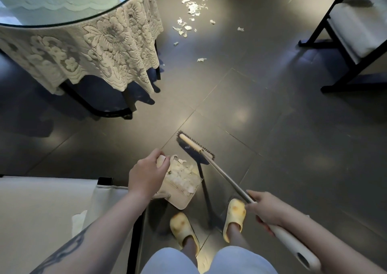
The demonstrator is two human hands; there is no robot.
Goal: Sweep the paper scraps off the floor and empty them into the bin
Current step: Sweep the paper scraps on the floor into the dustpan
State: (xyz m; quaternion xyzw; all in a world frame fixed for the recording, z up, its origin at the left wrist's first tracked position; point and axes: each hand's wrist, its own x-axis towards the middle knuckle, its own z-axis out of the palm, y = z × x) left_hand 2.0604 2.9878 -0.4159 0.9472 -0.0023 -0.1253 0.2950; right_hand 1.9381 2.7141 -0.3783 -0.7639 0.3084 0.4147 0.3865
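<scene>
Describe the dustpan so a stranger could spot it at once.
Find the slippers at the bottom. Just ahead of them hangs the beige dustpan, its handle held by the left hand. Unlike the broom beside it, it is full of paper scraps.

Left hand (146, 174) and right hand (267, 209) both curl in grips, forearms extended.

The dustpan (180, 186) is taken as landmark: scraps lie in it, the broom head (196, 148) just beyond, loose scraps (193, 8) far beyond, a round table (69, 18) beyond-left.
</scene>
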